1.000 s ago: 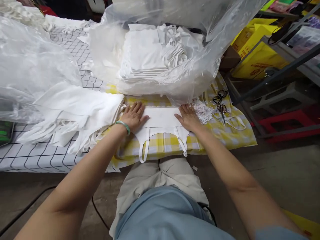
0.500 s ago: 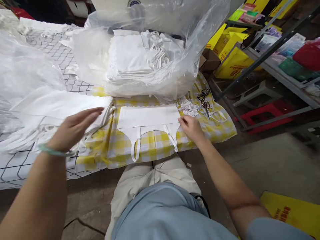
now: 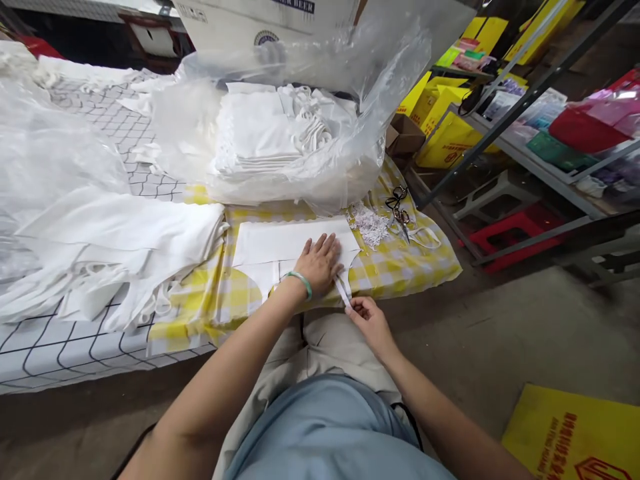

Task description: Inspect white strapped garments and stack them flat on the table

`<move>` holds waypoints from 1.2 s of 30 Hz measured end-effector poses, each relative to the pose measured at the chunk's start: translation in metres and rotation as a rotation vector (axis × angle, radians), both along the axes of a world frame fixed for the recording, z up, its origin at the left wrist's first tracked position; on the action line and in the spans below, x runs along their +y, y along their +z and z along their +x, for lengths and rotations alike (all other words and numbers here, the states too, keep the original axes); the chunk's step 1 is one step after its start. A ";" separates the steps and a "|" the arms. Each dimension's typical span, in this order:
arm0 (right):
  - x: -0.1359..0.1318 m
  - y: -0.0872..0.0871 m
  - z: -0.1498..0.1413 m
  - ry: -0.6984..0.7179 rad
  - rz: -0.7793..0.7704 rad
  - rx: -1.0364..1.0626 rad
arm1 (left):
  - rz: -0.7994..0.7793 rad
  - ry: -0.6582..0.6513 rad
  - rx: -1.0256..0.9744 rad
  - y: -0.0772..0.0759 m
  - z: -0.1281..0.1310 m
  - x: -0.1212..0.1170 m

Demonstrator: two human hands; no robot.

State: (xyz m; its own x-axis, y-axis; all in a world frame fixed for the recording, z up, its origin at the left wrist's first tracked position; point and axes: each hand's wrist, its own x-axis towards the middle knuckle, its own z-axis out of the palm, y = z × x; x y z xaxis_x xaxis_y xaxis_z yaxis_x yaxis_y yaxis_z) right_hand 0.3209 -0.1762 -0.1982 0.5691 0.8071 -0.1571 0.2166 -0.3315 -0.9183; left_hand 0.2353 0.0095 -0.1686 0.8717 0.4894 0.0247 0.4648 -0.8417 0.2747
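Note:
A white camisole top (image 3: pixel 267 241) lies flat on the yellow checked cloth (image 3: pixel 200 300), its straps toward me. My left hand (image 3: pixel 319 265), with a green band at the wrist, rests flat on the top's right half, fingers stretched out. Pinched at the table's front edge, the right shoulder strap (image 3: pixel 343 288) is held by my right hand (image 3: pixel 367 317). The other strap is mostly hidden by my left wrist. To the left lies a pile of similar white tops (image 3: pixel 125 233), straps hanging forward.
Behind stands an open plastic bag (image 3: pixel 360 160) with folded white tops (image 3: pixel 260 127). Small scraps (image 3: pixel 370 225), scissors (image 3: pixel 400 210) and a loose white strap (image 3: pixel 425 237) lie right. A metal shelf (image 3: pixel 530 153) and red stool (image 3: pixel 515 233) stand beyond the table.
My left hand has moved right, from above the pile onto the camisole top. My right hand has gone from the top's right side down to the strap's end and pinches it.

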 end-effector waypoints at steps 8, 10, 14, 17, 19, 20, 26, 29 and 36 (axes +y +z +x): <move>-0.019 0.004 0.011 0.273 0.019 -0.201 | -0.055 0.045 0.082 -0.015 0.007 0.010; -0.024 0.005 0.007 0.204 0.052 -0.243 | -0.098 0.043 0.069 -0.010 0.006 0.008; -0.010 0.028 -0.007 0.052 0.239 -0.479 | -0.253 -0.022 -0.173 0.012 -0.025 0.014; 0.048 0.056 -0.028 0.307 0.373 -0.512 | -0.372 0.019 -0.505 0.035 -0.087 0.040; 0.107 0.071 -0.053 0.469 0.394 -0.452 | -0.369 0.227 -0.636 0.048 -0.146 0.069; 0.139 0.075 -0.067 0.512 0.384 -0.418 | -0.314 0.391 -0.662 0.053 -0.178 0.087; 0.293 0.062 -0.135 0.397 0.092 -0.456 | 0.187 1.163 -0.342 0.048 -0.330 0.211; 0.321 0.053 -0.148 0.349 0.003 -0.463 | 0.190 1.191 -0.115 0.036 -0.352 0.251; 0.324 0.044 -0.165 0.425 0.218 -0.563 | 0.376 1.079 -0.065 0.027 -0.350 0.275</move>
State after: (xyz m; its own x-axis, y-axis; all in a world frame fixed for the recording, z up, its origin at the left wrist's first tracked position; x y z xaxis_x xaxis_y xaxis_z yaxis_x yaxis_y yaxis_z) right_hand 0.1563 0.1481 -0.1545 0.1479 0.9555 0.2552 0.7433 0.0628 -0.6660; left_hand -0.1150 0.2848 -0.1417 -0.0068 0.9338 0.3577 0.9891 -0.0464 0.1398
